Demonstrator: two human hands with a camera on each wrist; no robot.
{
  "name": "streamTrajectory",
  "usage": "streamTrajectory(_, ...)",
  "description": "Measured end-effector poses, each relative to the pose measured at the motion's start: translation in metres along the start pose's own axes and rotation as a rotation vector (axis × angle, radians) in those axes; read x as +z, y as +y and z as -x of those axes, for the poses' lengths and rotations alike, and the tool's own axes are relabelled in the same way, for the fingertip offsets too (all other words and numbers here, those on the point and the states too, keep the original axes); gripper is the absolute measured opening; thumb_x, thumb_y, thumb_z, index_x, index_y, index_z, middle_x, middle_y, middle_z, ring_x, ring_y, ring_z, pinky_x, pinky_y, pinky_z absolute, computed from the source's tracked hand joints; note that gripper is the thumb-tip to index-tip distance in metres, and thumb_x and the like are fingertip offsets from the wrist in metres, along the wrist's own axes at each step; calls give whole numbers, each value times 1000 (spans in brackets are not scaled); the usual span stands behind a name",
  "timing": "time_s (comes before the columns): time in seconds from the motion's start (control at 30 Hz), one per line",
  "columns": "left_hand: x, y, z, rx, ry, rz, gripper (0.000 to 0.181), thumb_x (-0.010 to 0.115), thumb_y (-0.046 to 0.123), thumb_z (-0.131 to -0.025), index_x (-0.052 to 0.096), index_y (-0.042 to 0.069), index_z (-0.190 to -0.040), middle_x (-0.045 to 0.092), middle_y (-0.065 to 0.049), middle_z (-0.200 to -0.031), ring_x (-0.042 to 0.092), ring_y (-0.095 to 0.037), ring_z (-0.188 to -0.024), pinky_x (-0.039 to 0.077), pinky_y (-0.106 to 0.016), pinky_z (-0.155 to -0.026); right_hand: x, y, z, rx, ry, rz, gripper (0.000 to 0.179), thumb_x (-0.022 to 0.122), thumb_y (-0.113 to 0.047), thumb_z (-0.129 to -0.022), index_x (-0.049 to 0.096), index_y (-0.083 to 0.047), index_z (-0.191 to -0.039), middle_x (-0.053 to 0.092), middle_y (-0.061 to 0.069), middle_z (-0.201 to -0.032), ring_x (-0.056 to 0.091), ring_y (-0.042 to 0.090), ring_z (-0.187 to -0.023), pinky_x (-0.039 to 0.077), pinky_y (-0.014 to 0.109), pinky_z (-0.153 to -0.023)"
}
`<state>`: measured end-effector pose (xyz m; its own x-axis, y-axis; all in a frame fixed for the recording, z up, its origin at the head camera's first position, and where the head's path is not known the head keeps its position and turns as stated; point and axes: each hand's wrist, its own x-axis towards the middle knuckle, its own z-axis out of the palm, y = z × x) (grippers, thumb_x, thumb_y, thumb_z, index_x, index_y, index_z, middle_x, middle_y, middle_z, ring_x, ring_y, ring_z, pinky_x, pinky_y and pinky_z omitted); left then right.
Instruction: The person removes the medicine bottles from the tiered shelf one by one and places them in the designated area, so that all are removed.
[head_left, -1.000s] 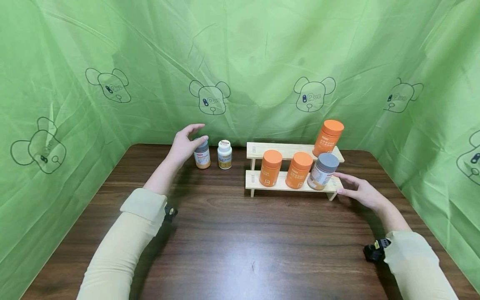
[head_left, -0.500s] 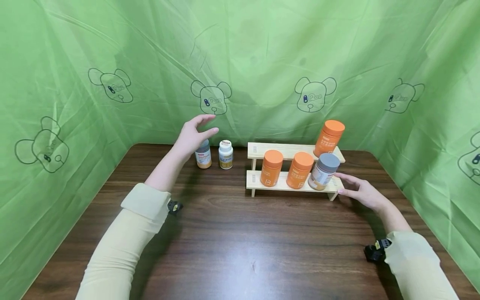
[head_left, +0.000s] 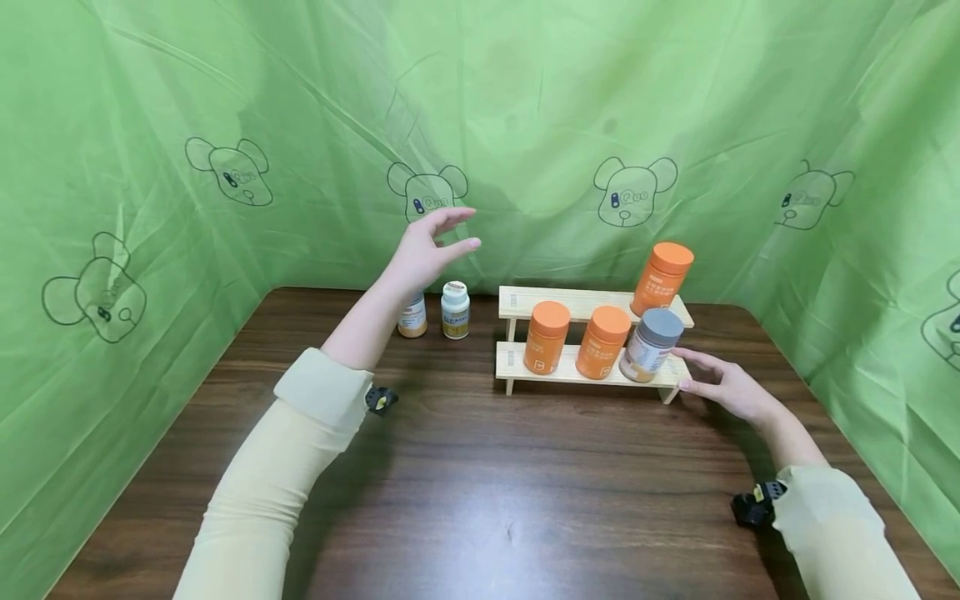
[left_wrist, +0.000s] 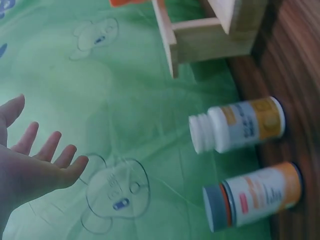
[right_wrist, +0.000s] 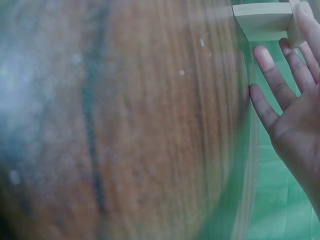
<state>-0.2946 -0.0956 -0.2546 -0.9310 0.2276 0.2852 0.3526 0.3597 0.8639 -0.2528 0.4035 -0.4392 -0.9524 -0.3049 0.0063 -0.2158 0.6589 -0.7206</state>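
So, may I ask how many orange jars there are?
3: on the lower shelf, an orange jar at left and another midway; on the upper shelf, one at right.

On the tabletop (head_left: 465, 458) stands a two-step rack (head_left: 596, 297). Its lower step bears a left jar (head_left: 547, 337), a middle jar (head_left: 603, 342) and a right jar (head_left: 651, 345); an upper jar (head_left: 663, 279) stands at the upper step's right end, behind the right jar. Left of the rack, an inner bottle (head_left: 455, 312) and an outer bottle (head_left: 412, 320) stand side by side. The left hand (head_left: 427, 252) is higher than these, the right hand (head_left: 729, 388) at the rack's right end. Cloth (head_left: 525, 125) hangs behind.
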Motion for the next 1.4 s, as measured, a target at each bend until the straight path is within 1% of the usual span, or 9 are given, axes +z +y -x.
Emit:
streamTrajectory(0.23,16,20,-4,11,-58,40,53,68,31,-87,49,24,-136,46,9,-142,38,-15,-134,35,-36,-108,0,0,1,1,4,-6,59,64,-27,-91,39,-20,-144,37,20,-146,28,42,-133,26,64,-102)
streamTrajectory(0.37,24,44,3,8,-81,49,53,66,24,-89,47,18,-138,44,4,-144,37,-18,-134,32,-39,-110,1,1,0,-2,0,-12,59,64,-27,-91,39,-20,-144,37,19,-147,29,41,-133,27,63,-102)
streamTrajectory(0.47,31,59,7,16,-90,46,53,65,20,-90,45,13,-139,44,0,-144,37,-19,-134,31,-37,-111,1,2,-1,-3,-2,-14,59,64,-27,-91,39,-20,-144,37,18,-147,29,40,-133,28,62,-102)
streamTrajectory(0.53,37,61,4,31,-95,42,54,66,20,-89,46,13,-139,45,0,-144,38,-16,-133,31,-34,-110,2,3,-1,-2,-5,-17,59,64,-27,-91,39,-20,-144,37,18,-147,29,40,-134,28,62,-101)
streamTrajectory(0.63,47,56,-5,58,-106,48,54,68,24,-88,47,18,-138,46,5,-142,39,-11,-131,31,-30,-110,2,3,-1,4,-8,-19,60,64,-27,-91,39,-20,-145,36,18,-147,29,40,-134,28,62,-101)
streamTrajectory(0.73,57,51,-15,85,-113,75,57,70,28,-86,47,22,-138,47,9,-141,40,-8,-130,30,-30,-110,1,3,-1,8,-4,-24,60,65,-28,-90,40,-20,-144,36,18,-147,28,41,-134,27,63,-102)
streamTrajectory(0.87,70,52,-22,111,-119,105,58,71,29,-85,48,24,-137,48,11,-139,40,-10,-130,31,-32,-111,0,2,-1,12,1,-26,60,65,-27,-90,40,-19,-144,36,20,-147,26,43,-135,23,65,-104)
streamTrajectory(1.13,103,56,-32,127,-147,98,59,72,33,-83,48,27,-137,47,12,-140,38,-10,-132,30,-34,-111,-1,3,-1,18,-3,-30,60,65,-28,-90,40,-19,-144,34,21,-148,24,44,-135,21,66,-104)
streamTrajectory(1.4,136,57,-36,131,-202,65,62,70,37,-85,43,28,-140,44,14,-142,35,-11,-134,30,-34,-111,0,3,-1,13,-8,-49,59,64,-27,-90,40,-18,-144,35,19,-148,25,41,-135,24,64,-103)
